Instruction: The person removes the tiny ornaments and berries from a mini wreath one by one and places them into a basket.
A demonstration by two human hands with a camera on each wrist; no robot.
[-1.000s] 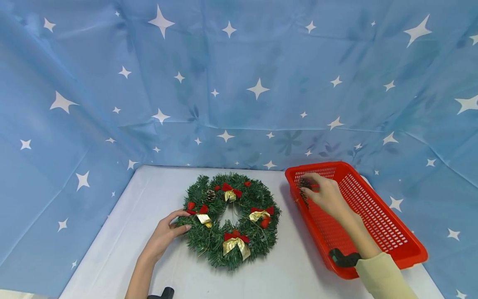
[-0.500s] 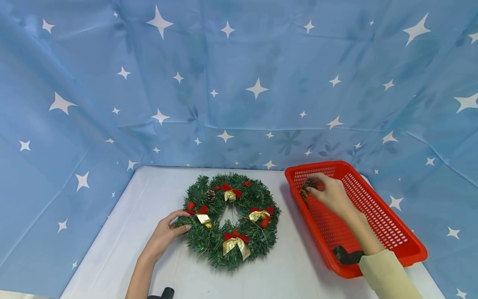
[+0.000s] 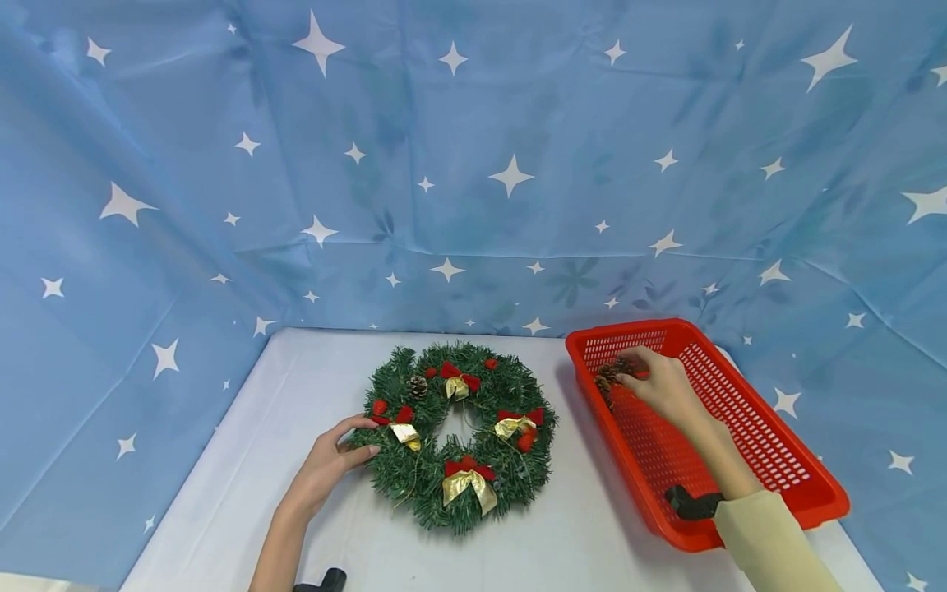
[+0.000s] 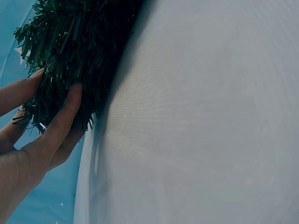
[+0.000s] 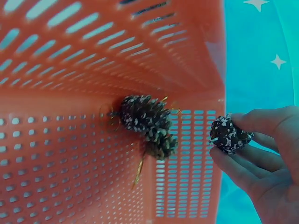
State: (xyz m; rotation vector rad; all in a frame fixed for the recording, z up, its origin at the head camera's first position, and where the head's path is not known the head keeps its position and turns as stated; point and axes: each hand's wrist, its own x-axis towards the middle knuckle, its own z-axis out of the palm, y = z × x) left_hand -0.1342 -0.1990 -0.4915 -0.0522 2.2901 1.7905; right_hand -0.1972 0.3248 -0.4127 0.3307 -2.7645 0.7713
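Note:
A green wreath (image 3: pixel 531 469) with red-and-gold bows, red berries and one pine cone (image 3: pixel 418 386) lies on the white table. My left hand (image 3: pixel 325 462) grips its left edge, with fingers and thumb around the green bristles in the left wrist view. Over the far end of the red basket (image 3: pixel 747 403), my right hand (image 3: pixel 661 388) pinches a white-flecked pine cone (image 5: pixel 228 134) between thumb and fingers. Other pine cones (image 5: pixel 142 114) with gold strings lie in the basket near its far left corner. In the head view, the fingers partly hide the held pine cone.
The basket stands at the table's right side, its perforated walls rising around the right hand. White tablecloth (image 3: pixel 284 395) shows between the wreath and the table's left edge. A blue star-patterned curtain (image 3: pixel 473 205) encloses the table at back and sides.
My right hand has shifted slightly right and away from the basket's left rim, still with its fingers pinched. More of the pine cones beside it now show. The left hand and wreath stay put.

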